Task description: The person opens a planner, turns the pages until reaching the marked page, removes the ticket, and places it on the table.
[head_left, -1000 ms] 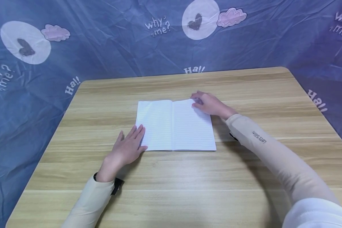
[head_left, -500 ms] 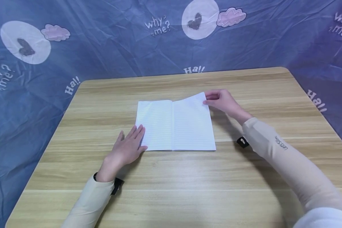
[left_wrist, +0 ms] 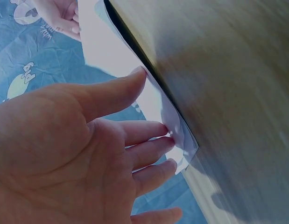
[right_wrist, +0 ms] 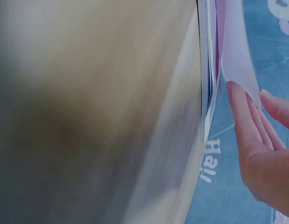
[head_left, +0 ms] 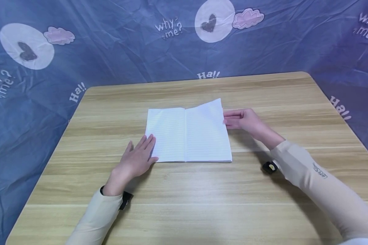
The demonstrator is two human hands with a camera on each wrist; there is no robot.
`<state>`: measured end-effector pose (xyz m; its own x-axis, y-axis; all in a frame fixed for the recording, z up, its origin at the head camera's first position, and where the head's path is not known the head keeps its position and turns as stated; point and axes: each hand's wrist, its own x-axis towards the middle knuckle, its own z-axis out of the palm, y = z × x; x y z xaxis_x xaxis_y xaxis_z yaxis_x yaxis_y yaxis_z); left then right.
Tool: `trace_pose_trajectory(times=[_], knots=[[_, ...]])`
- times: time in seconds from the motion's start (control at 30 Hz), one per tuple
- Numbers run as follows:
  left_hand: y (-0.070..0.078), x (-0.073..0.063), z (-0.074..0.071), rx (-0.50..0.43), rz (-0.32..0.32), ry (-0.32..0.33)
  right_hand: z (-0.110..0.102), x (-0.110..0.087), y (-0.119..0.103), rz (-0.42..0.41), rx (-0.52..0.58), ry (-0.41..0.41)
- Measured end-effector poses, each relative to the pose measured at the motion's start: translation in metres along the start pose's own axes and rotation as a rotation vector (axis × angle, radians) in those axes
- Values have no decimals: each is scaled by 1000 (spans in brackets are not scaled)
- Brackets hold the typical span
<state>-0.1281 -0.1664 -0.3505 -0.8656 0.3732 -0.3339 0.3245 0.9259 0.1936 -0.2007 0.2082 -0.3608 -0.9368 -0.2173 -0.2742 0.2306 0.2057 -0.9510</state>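
Notebook (head_left: pixel 165 126) already open, centre frame! Left hand (head_left: pixel 137 158) lies fingers-spread on its left edge; right hand (head_left: pixel 249 121), right of centre, pinches a page (head_left: pixel 207 117): lifted, but the turn looks undone.

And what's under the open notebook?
The notebook lies on the wooden table, which shows around its edges; anything else directly beneath is covered and can't be seen.
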Motion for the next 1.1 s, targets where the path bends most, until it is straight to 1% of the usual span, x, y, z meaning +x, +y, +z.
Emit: trace_pose_trajectory(times=[0.13,0.27,0.33,0.47,0.63,0.8,0.9,0.97,1.1], knots=[[0,0,0,0,-3,-3,4,-11,3,27,-35,-20],[0,-1,1,-7,-9,-8,11,-20,4,17,-41,-52],[0,-1,2,-5,-6,-8,16,-23,2,-4,-31,-73],[-1,-1,3,-5,-3,-7,25,-27,-1,-65,3,-140],[-2,-3,4,-9,-7,2,39,-24,-4,-143,62,-236],[-4,-4,4,-14,-15,17,54,-21,-4,-221,54,-346],[-6,-5,3,-18,-13,24,64,-19,-4,-268,16,-410],[-8,-7,2,-19,-13,29,70,-18,-4,-295,-37,-432],[-13,-10,-4,-12,-14,56,84,-17,-4,-371,-272,-389]])
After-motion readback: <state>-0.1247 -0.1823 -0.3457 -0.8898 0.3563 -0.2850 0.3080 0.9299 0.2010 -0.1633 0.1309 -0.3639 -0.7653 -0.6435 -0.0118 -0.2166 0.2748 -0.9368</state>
